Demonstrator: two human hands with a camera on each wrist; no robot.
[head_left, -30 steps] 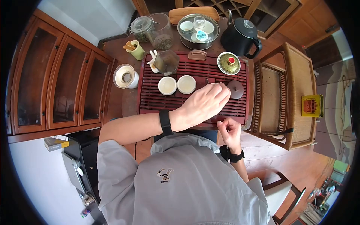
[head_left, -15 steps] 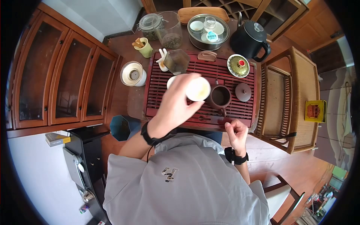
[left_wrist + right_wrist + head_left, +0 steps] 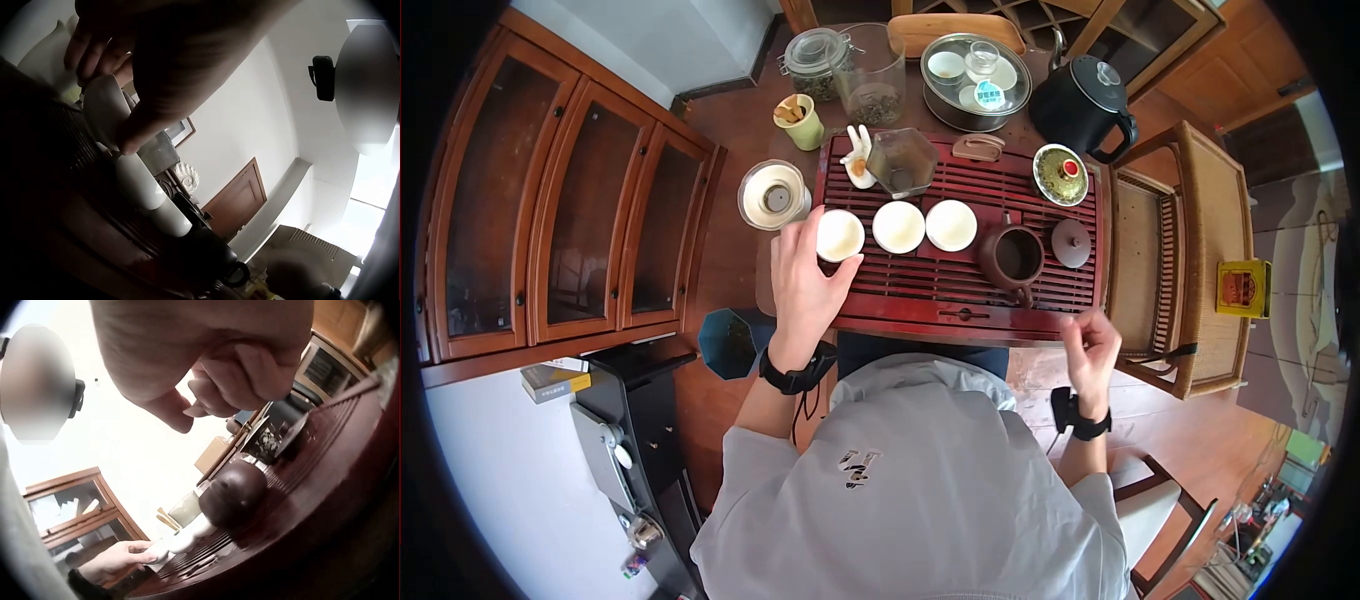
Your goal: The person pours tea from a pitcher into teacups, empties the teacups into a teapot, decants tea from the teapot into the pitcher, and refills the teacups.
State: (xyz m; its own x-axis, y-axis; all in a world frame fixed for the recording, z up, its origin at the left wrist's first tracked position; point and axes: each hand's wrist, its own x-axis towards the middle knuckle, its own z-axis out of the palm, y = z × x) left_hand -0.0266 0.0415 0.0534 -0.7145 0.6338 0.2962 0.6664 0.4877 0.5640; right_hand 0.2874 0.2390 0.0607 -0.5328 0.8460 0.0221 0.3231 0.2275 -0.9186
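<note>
At the left side of the slatted red tray (image 3: 880, 318), my left hand (image 3: 798, 290) grips a white cup (image 3: 841, 236) between thumb and fingers, as the left wrist view also shows with the cup (image 3: 104, 111) in the hand (image 3: 187, 65). Two more white cups, one in the middle (image 3: 898, 227) and one on the right (image 3: 951, 226), form a row with it. Beside them sits a brown teapot (image 3: 1012, 254) without its lid (image 3: 1071, 243), which lies on the tray. My right hand (image 3: 1092, 350) is at the tray's near right edge, fingers loosely curled round nothing.
A glass pitcher (image 3: 902, 163) and a white figurine (image 3: 859, 165) stand behind the cups. At the back right are a patterned lidded bowl (image 3: 1060, 176) and black kettle (image 3: 1080, 105). Left of the tray is a strainer cup (image 3: 773, 196); a blue bin (image 3: 727, 343) stands below.
From over the teapot, my left hand has moved left with a cup, which now stands at the row's left end or just above it. My right hand has shifted right.
</note>
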